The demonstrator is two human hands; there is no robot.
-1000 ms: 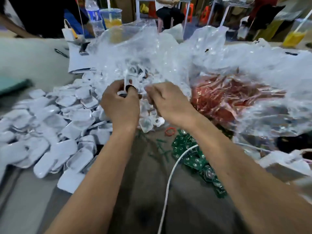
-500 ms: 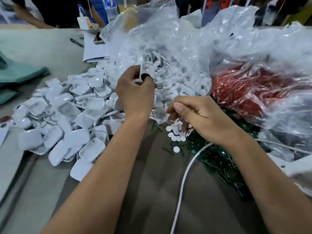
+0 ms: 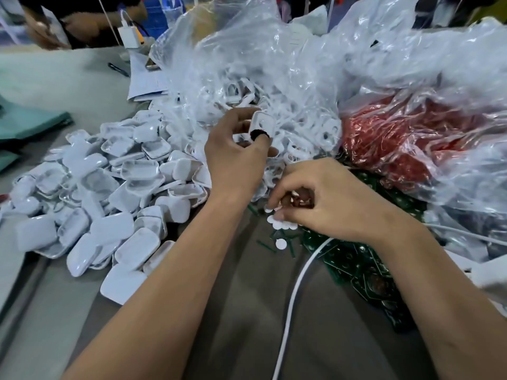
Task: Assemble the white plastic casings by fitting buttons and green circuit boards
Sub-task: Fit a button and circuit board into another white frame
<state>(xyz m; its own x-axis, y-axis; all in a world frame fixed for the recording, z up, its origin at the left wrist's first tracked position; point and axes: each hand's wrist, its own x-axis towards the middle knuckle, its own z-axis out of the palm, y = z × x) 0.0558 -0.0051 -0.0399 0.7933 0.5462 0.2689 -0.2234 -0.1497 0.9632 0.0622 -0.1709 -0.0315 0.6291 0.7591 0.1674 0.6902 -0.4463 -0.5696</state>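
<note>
Two hands busy: left hand (image 3: 236, 160) fingers pinch white casing (image 3: 262, 124) above the bench, right hand (image 3: 323, 204) fingers curl onto buttons (image 3: 279, 224) beneath them, likely grabbing several or dropping one.

Left hand (image 3: 236, 157) raised, grip pinched; right hand (image 3: 326, 198) lower, fingers curled down

Bare table (image 3: 233, 325) nearside; casing heap (image 3: 109, 201) left, bags (image 3: 384, 105) behind
</note>
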